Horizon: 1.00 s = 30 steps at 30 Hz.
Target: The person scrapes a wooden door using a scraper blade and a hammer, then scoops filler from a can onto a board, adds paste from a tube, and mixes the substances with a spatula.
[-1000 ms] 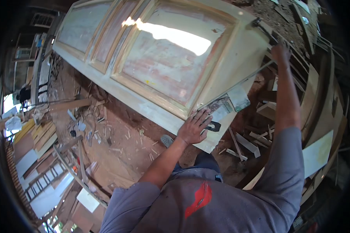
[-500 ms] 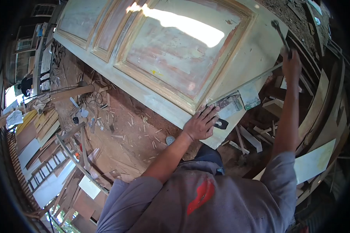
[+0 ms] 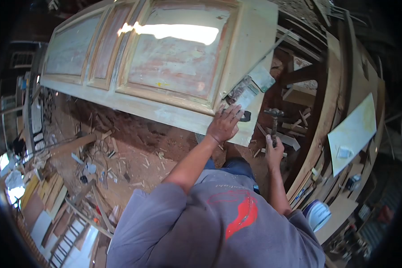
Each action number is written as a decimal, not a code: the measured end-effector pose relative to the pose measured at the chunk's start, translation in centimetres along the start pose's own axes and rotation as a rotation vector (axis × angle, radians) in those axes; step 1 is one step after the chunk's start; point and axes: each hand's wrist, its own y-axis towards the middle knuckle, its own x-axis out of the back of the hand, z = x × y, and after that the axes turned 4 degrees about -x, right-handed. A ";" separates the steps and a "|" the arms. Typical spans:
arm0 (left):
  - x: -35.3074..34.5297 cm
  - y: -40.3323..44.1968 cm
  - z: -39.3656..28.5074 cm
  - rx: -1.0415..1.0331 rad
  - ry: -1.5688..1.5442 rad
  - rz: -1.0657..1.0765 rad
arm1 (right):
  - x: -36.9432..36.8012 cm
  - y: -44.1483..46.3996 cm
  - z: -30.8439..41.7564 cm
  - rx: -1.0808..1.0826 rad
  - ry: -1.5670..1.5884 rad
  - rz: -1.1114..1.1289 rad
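A big, pale wooden door with raised frames (image 3: 253, 31) lies flat in front of the person. A bright patch of light shines on its large panel. To the right is a long, thick brown wooden beam (image 3: 326, 102). Past the beam is a flat, whitish four-sided board (image 3: 355, 131). Below the board is a round white and blue tub (image 3: 317, 215). A long, thin grey strip (image 3: 272, 49) lies across the door's end and pokes out past its edge.

A hammer with a dark metal head and a dark handle (image 3: 275, 126) is in the air beside the door's near corner, not touching it. The right hand (image 3: 274, 152) is closed around the low end of the handle, with the head pointing away from the person. The left hand (image 3: 224, 125) lies palm down on the door near that corner. Its fingers are stretched out, not curled around anything. The palm hides what is under it. A flat, stained brown and white piece (image 3: 243, 92) sits just past the fingers. A small, flat black piece (image 3: 246, 116) is right beside the fingertips.
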 end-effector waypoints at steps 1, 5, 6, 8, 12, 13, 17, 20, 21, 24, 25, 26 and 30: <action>0.1 0.4 0.1 -0.034 -0.003 0.006 | 0.0 -1.7 0.3 0.014 -0.010 -0.026; 1.2 2.2 -2.0 -0.023 -0.100 0.012 | 1.0 -7.7 1.2 0.034 -0.083 -0.099; 0.9 2.5 -2.4 -0.043 -0.049 -0.043 | 1.1 -8.5 0.8 0.032 -0.103 -0.116; 0.6 2.9 -3.0 -0.034 -0.033 -0.046 | 0.8 -10.0 0.2 0.041 -0.076 -0.158; 0.0 2.4 -2.6 -0.091 -0.020 -0.054 | 0.1 -11.7 0.1 0.051 -0.022 -0.219; 0.1 2.2 -2.6 -0.105 -0.016 -0.046 | 0.0 -11.8 -0.1 0.025 -0.005 -0.225; 1.2 2.2 -2.1 -0.165 0.060 -0.094 | -1.0 -10.5 -1.3 -0.004 0.016 -0.243; 0.6 2.2 -1.9 -0.174 0.066 -0.074 | -1.8 -9.3 -0.8 0.014 -0.025 -0.256; 0.6 2.2 -1.9 -0.170 0.053 -0.046 | -2.0 -9.1 -0.7 0.016 -0.041 -0.259; 1.0 2.5 -1.7 -0.165 0.027 0.076 | -2.7 -8.7 -0.6 0.039 0.013 -0.228; 1.3 2.6 -1.7 -0.171 0.042 0.105 | -2.9 -8.6 -0.6 0.048 0.024 -0.226; 1.6 2.6 -1.9 -0.176 0.056 0.134 | -3.1 -8.7 -0.6 0.057 0.034 -0.224; 2.6 3.1 -2.4 -0.165 0.089 0.239 | -3.2 -8.7 -1.0 0.022 0.040 -0.177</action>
